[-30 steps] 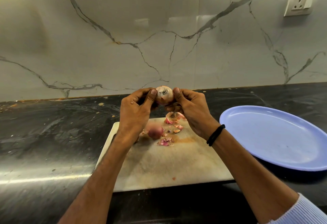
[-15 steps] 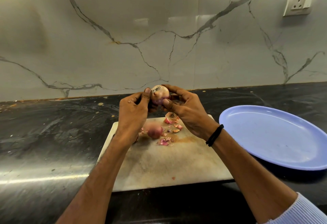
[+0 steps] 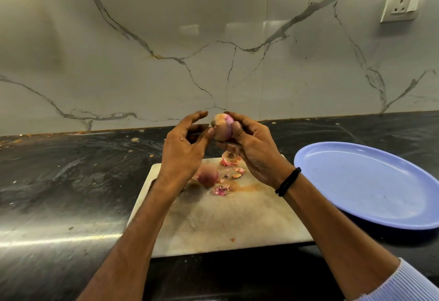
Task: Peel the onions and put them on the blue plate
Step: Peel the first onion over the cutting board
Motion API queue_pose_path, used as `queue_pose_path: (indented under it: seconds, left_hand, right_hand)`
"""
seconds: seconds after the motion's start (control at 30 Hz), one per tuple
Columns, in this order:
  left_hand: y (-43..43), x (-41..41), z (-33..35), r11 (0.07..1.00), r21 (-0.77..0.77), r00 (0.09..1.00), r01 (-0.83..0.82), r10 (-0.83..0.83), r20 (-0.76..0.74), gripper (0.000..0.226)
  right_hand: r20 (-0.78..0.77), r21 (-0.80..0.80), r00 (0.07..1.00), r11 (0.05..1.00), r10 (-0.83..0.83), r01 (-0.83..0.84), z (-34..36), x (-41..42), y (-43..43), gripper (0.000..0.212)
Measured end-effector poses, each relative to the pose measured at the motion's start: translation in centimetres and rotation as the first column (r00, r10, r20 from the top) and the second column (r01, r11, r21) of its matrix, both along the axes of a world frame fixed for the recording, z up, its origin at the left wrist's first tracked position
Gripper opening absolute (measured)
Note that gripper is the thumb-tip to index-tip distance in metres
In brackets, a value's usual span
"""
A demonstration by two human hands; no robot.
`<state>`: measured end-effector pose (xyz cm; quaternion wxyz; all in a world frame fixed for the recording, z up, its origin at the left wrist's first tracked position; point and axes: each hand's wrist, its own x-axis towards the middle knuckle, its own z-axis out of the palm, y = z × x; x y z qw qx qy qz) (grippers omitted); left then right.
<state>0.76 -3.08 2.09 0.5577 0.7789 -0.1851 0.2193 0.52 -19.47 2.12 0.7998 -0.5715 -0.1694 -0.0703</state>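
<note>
A small pink onion (image 3: 222, 127) is held up above the far end of the white cutting board (image 3: 228, 220). My right hand (image 3: 254, 151) grips it, fingers curled round its right side and underneath. My left hand (image 3: 183, 151) is beside it, its thumb tip touching the onion's left side and the other fingers spread apart and off it. A second onion (image 3: 208, 176) lies on the board under my left hand, with skin scraps (image 3: 230, 158) around it. The blue plate (image 3: 370, 184) sits to the right with nothing on it.
The board lies on a dark, scratched counter (image 3: 71, 182) with crumbs near the marble wall. A wall socket (image 3: 401, 6) is at the upper right. The plate's left rim is close to the board's right edge.
The onion has been turned in my hands, so its root end now faces left. My left fingers have opened away from it; only the thumb stays on it.
</note>
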Motion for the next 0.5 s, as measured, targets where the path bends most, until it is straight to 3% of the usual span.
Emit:
queue_pose_path:
  seconds: [0.27,0.5]
  left_hand:
    - [-0.17,-0.21,0.15,0.996,0.056,0.994,0.069,-0.074,0.076,0.051]
    - [-0.42,-0.41,0.23,0.998,-0.011,0.998,0.066,-0.066,0.013,0.058]
  right_hand:
    - [0.011,-0.106,0.990,0.985,-0.138,0.138,-0.17,0.16,-0.12,0.038]
    - [-0.012,-0.020,1.000,1.000,-0.023,0.022,-0.06,-0.23,0.14,0.035]
